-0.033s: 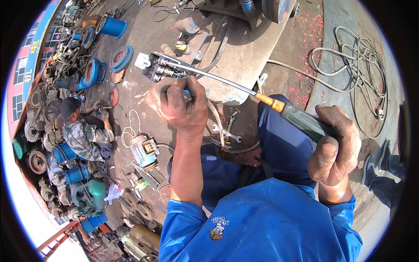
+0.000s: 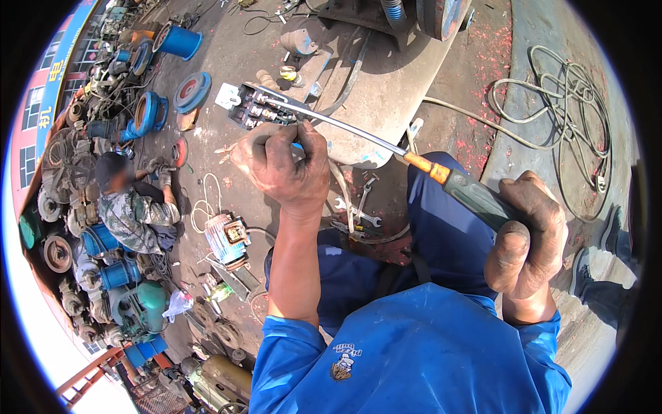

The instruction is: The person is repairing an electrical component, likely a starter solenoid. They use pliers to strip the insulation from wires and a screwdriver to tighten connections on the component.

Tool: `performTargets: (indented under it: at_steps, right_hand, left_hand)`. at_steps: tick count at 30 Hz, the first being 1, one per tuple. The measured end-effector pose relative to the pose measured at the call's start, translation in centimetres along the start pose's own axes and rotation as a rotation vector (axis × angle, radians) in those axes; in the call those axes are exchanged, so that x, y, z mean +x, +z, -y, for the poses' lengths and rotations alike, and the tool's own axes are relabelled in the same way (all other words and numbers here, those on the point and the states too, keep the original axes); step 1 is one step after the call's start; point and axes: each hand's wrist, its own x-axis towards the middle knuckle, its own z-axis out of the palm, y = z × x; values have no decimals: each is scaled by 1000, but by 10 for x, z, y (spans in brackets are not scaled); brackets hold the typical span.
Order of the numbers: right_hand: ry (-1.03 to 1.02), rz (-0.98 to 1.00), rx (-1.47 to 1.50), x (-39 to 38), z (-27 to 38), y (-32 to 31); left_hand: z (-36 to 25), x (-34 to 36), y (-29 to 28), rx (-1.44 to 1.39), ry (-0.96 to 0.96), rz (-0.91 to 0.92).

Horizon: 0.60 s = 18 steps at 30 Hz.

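My right hand [image 2: 529, 238] grips the dark green handle of a long screwdriver [image 2: 476, 193] with an orange collar. Its bright shaft runs up and to the left, and the tip lies over a black terminal block [image 2: 255, 105] with several metal contacts. A white piece [image 2: 227, 96] is at the block's left end. Just below the block, my left hand [image 2: 293, 164] is closed, thumb and forefinger pinched together. What it holds, if anything, is hidden behind the fingers.
Spanners [image 2: 362, 205] lie on the ground before my knees. A small motor [image 2: 227, 240] stands to the left. Farther left a co-worker [image 2: 138, 207] crouches beside piled motor parts. A coiled cable [image 2: 572, 103] lies at right; heavy machinery stands on a plate [image 2: 393, 90] ahead.
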Motion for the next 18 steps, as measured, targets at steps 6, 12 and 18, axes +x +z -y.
performTargets:
  at_steps: [6,12,18]
  right_hand:
    - [31,-192,41,-4,2,15]
    - [-162,-264,-31,12,3,26]
    - [-12,-204,-34,-2,-3,12]
  left_hand:
    - [0,1,1,57,-12,9]
    - [8,1,1,72,22,-31]
    - [9,6,2,223,91,-47]
